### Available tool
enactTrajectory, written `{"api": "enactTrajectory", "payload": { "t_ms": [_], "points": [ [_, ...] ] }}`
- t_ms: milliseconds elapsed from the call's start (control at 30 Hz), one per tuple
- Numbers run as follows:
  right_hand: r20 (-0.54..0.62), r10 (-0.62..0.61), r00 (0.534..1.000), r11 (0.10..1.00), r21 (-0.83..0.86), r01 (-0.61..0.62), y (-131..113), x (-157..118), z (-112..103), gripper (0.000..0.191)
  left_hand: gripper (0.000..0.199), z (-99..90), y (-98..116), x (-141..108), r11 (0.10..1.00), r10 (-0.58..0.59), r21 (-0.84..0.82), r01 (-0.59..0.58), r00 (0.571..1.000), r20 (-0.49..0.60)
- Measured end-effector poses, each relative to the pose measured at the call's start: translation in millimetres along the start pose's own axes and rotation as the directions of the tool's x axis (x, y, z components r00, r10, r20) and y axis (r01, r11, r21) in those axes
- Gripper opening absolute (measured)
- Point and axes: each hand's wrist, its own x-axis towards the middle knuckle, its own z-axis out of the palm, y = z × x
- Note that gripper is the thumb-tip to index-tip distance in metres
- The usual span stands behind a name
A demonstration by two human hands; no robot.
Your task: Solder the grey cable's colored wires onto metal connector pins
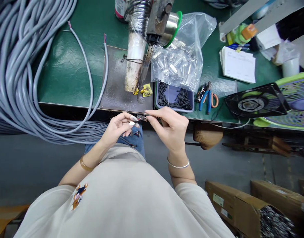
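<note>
Pale cloth of the person's shirt (139, 195) is nearest to the camera, and beyond it both bare hands meet just off the near edge of the green tabletop (65, 72). What could go wrong from here is, most probably, a drop: the small part (141, 118) is held only at the fingertips and has no support under it, so a weak pinch could let it fall onto the jeans (140, 140) or to the floor (156, 150). If the two hands pull unevenly, some thin piece of it might also bend or come loose. The metal rod (146, 62) points down on the far side of the hands; if it is hot, which cannot be told, a careless reach forward could burn the skin.

As for its position, the small part lies between the two hands. Fingers of the left hand (119, 127) seem to pinch its left end, with thumb and index finger close together, while the right hand (170, 127) grips the right end between thumb and index finger. Its exact shape is too small to tell. Just beyond the right hand stands the tray (172, 94) with black sleeves (184, 98), and pliers (208, 96) rest to the right of it.
</note>
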Motion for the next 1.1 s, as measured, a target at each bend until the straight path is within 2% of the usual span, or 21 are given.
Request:
{"api": "enactTrajectory", "payload": {
  "t_ms": [67, 167, 233, 300, 367, 433, 500, 567, 633, 700, 833, 933, 1033, 1100],
  "points": [
    [0.084, -0.038, 0.996, 0.997, -0.063, 0.044, 0, 0, -4, 0.014, 0.031, -0.1, 1, 1, 1.0, 0.016, 0.025, -0.015, 0.999, -0.032],
    [0.253, -0.076, 0.965, 0.981, -0.154, 0.118, 2, -2, -2, 0.017, 0.032, 1.4, 2, 1, 0.999, 0.028, 0.04, -0.026, 0.998, -0.062],
    [0.307, -0.073, 0.949, 0.964, -0.224, 0.147, 5, -3, 4, 0.021, 0.034, 3.0, 3, 1, 0.998, 0.028, 0.053, -0.024, 0.997, -0.075],
    [0.314, -0.065, 0.947, 0.946, -0.284, 0.159, 7, -4, 9, 0.027, 0.037, 4.7, 4, 1, 0.997, 0.037, 0.074, -0.03, 0.994, -0.103],
    [0.26, -0.068, 0.963, 0.937, -0.314, 0.151, 8, -5, 13, 0.03, 0.039, 6.2, 5, 2, 0.994, 0.06, 0.1, -0.046, 0.988, -0.143],
    [0.109, -0.053, 0.993, 0.954, -0.287, 0.083, 7, -7, 12, 0.028, 0.04, 7.1, 6, 3, 0.99, 0.086, 0.128, -0.062, 0.979, -0.185],
    [-0.083, 0.019, 0.996, 0.989, -0.145, -0.031, 3, -9, 7, 0.019, 0.039, 7.5, 6, 4, 0.986, 0.103, 0.151, -0.07, 0.97, -0.222],
    [-0.207, 0.131, 0.97, 0.991, 0.057, -0.122, -2, -13, 1, 0.019, 0.037, 7.3, 6, 6, 0.983, 0.12, 0.166, -0.079, 0.961, -0.251],
    [-0.225, 0.234, 0.946, 0.966, 0.162, -0.2, -6, -15, -2, 0.025, 0.035, 7.1, 7, 7, 0.98, 0.142, 0.174, -0.097, 0.953, -0.268],
    [-0.204, 0.279, 0.938, 0.957, 0.136, -0.255, -6, -17, 1, 0.02, 0.034, 7.1, 10, 8, 0.976, 0.168, 0.185, -0.118, 0.944, -0.282],
    [-0.129, 0.214, 0.968, 0.976, 0.064, -0.208, 3, -14, 21, 0.005, 0.033, 9.1, 16, 11, 0.964, 0.207, 0.224, -0.143, 0.932, -0.298],
    [-0.075, 0.247, 0.966, 0.961, 0.148, -0.234, 12, -13, 39, 0.01, 0.032, 10.9, 19, 14, 0.949, 0.256, 0.259, -0.18, 0.92, -0.298],
    [-0.112, 0.274, 0.955, 0.946, 0.213, -0.246, 17, -14, 50, 0.013, 0.024, 10.9, 20, 17, 0.918, 0.324, 0.328, -0.225, 0.9, -0.29],
    [-0.174, 0.224, 0.959, 0.961, 0.204, -0.187, 18, -14, 54, 0.012, 0.017, 9.6, 19, 19, 0.871, 0.392, 0.42, -0.257, 0.877, -0.277]
  ]
}}
